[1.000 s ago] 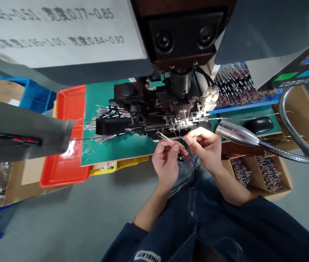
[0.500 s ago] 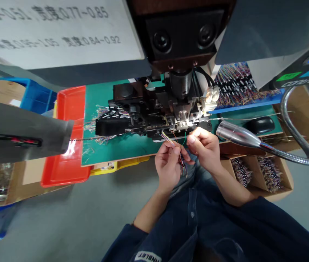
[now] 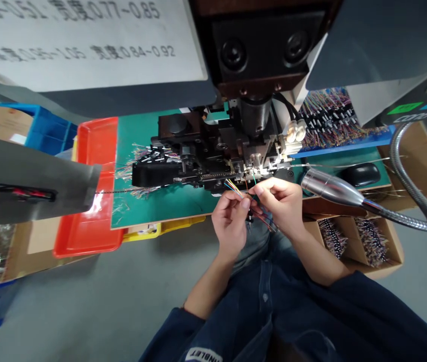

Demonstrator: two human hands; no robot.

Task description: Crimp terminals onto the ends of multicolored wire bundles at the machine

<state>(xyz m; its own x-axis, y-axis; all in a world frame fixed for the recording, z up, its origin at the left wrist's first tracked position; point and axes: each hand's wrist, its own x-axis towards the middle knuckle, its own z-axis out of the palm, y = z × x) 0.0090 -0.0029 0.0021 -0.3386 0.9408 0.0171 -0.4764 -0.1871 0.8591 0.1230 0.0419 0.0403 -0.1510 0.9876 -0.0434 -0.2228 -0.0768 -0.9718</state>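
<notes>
Closer together now, the left hand [image 3: 229, 222] and right hand [image 3: 278, 203] both grip thin coloured wires [image 3: 234, 187].

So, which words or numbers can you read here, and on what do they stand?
White sign, upper line: "宽度0.77~0.85"
White sign, lower line: "宽度0.84~0.92"
The text before these on both lines is too blurred to read.
Machine control panel: lettering too blurred to read.
Dark sleeve: print too small to read.
</notes>
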